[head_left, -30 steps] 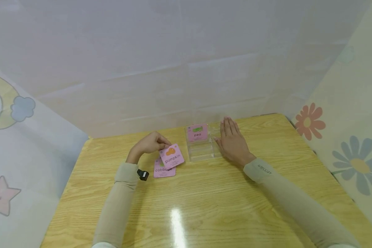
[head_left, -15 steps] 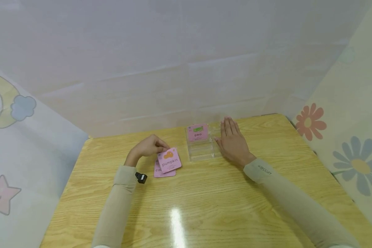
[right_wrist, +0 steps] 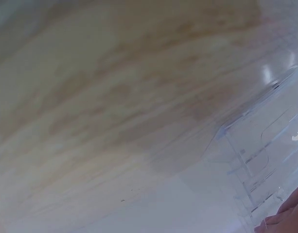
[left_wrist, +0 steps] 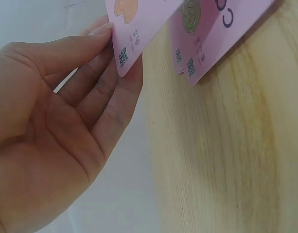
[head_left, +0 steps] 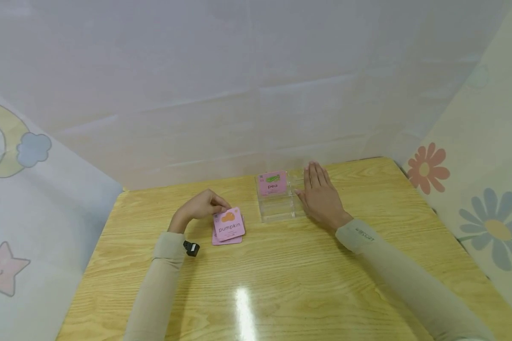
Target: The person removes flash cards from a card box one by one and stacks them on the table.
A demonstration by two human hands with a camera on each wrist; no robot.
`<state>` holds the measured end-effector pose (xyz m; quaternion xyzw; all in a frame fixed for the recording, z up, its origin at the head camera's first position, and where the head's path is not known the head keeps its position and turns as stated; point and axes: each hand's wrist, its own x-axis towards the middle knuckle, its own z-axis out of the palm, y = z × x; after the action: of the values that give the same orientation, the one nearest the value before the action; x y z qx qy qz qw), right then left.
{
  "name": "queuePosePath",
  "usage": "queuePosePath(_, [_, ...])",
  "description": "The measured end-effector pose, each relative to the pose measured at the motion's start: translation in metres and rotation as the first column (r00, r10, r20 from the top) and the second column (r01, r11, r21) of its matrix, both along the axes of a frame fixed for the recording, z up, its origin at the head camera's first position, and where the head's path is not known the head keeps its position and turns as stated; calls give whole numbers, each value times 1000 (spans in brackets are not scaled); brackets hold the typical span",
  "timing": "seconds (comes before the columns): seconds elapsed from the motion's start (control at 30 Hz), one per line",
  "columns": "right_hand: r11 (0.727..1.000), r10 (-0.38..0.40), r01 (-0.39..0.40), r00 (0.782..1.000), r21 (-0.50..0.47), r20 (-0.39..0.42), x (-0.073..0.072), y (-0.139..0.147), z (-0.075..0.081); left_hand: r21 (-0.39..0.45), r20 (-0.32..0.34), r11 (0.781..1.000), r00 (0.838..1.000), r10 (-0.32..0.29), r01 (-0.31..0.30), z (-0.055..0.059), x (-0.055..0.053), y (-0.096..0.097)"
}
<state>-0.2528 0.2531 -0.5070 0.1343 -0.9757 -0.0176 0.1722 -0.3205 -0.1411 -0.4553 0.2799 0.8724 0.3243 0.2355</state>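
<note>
My left hand (head_left: pixel 199 205) pinches the near-left corner of a pink pumpkin card (head_left: pixel 229 228) between thumb and fingertips. Under it lie pink cards on the table, the top one a cabbage card (left_wrist: pixel 207 36), its picture partly visible in the left wrist view. From the head, the pumpkin card overlaps most of it. A clear plastic divided tray (head_left: pixel 277 215) stands to the right, with a pink pea card (head_left: pixel 273 184) in its back left part. My right hand (head_left: pixel 322 196), fingers straight, lies along the tray's right side, hiding part of it.
All of this is on a wooden table (head_left: pixel 281 284), with a pale wall sheet (head_left: pixel 239 94) rising behind its back edge. Printed side panels (head_left: pixel 486 208) flank the table. A small black device (head_left: pixel 191 248) is strapped at my left wrist.
My left hand has drawn the pumpkin card left and toward me, so that it now covers more of the cabbage card. The right hand and tray have stayed put.
</note>
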Motion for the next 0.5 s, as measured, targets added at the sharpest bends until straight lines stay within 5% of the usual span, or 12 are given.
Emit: queuePosePath(0.5, [1000,10,-9,999,12,-48,0,-1,0,-10,32,1000,999,7,-6,-7,3,-3])
